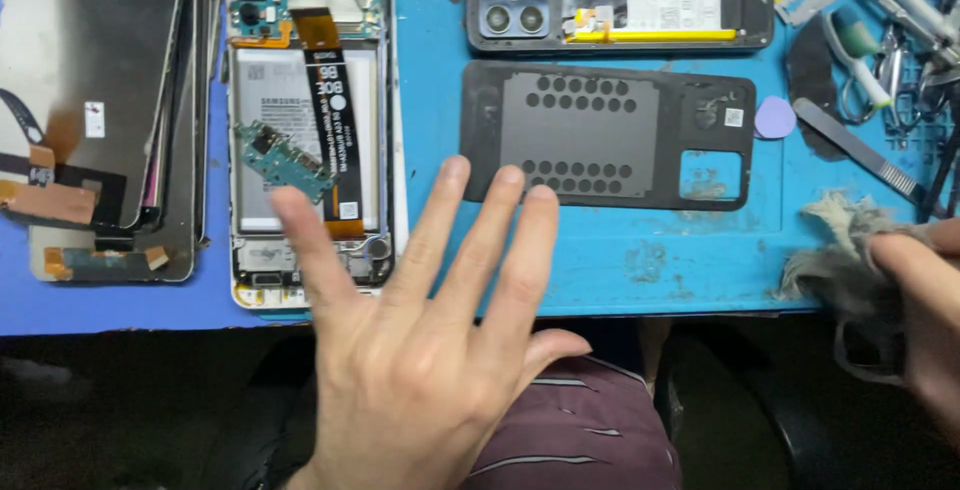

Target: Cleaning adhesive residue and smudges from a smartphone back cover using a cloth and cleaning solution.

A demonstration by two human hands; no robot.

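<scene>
My left hand point(420, 340) hovers palm-up over the near edge of the blue work mat point(620, 260), fingers spread, holding nothing. Its fingertips reach toward an opened phone point(300, 140) with its battery, a black flex cable and a small green circuit board exposed. My right hand point(925, 300) at the right edge grips a frayed grey cloth point(845, 250). A dark perforated phone back plate point(610, 135) lies flat on the mat between the hands. Another opened phone point(620, 0) with twin camera lenses lies beyond it.
Stacked phone screens and panels point(95, 100) sit at the left. Tweezers, scissors and metal tools point(890, 40) crowd the top right, with a small lilac pick point(774, 117) and a flat metal pry tool point(858, 148). The table's near edge runs above my lap.
</scene>
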